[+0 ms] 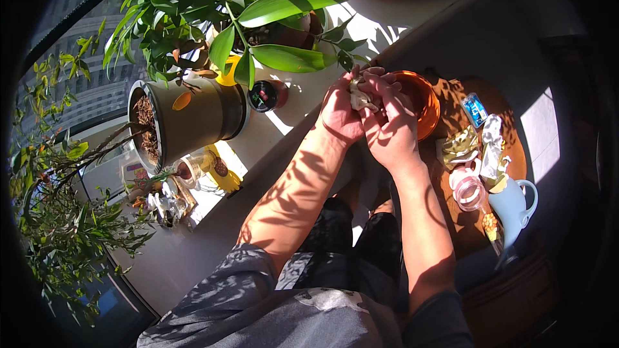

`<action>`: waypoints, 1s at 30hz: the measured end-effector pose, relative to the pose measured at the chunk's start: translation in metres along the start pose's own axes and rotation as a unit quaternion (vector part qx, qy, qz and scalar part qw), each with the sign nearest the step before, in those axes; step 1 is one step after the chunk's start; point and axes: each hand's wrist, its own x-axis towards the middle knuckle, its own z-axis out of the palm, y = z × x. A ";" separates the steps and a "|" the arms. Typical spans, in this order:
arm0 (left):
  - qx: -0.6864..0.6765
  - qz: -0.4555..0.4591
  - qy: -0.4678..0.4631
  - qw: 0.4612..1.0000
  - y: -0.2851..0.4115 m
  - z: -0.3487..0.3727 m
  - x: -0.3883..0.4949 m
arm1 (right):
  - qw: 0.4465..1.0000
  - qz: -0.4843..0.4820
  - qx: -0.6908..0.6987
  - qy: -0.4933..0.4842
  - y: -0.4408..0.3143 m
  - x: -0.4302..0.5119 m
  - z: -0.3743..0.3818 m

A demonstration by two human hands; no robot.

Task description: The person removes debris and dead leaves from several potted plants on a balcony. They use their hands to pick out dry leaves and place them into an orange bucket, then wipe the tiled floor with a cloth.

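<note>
Both of my hands are raised together in front of me. My left hand (341,115) is cupped around a pale crumpled piece (361,96), perhaps tissue or plant matter. The fingers of my right hand (394,130) touch the same piece from the other side. Fingers cover part of it, so its exact kind is unclear. Just past my right hand is an orange plastic pot (428,106), partly hidden by the fingers. It stands on a round wooden table (515,150).
On the wooden table are a small blue-labelled box (475,110), crumpled white paper (492,147), a gold packet (459,149), a clear jar (470,194) and a light blue pitcher (510,208). A ledge at left bears a large plant pot (193,121), a dark-lidded jar (263,96) and a leafy plant (290,58).
</note>
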 end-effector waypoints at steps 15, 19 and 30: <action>0.501 -0.059 0.372 0.779 -0.074 -0.026 0.080 | 0.983 0.127 -0.045 0.125 0.019 -0.056 -0.069; 0.443 -0.078 0.437 0.779 -0.081 -0.054 0.104 | 0.973 0.147 0.008 0.178 0.011 -0.080 -0.074; 0.457 -0.069 0.496 0.735 -0.086 -0.087 0.133 | 0.964 0.184 0.051 0.184 0.004 -0.109 -0.088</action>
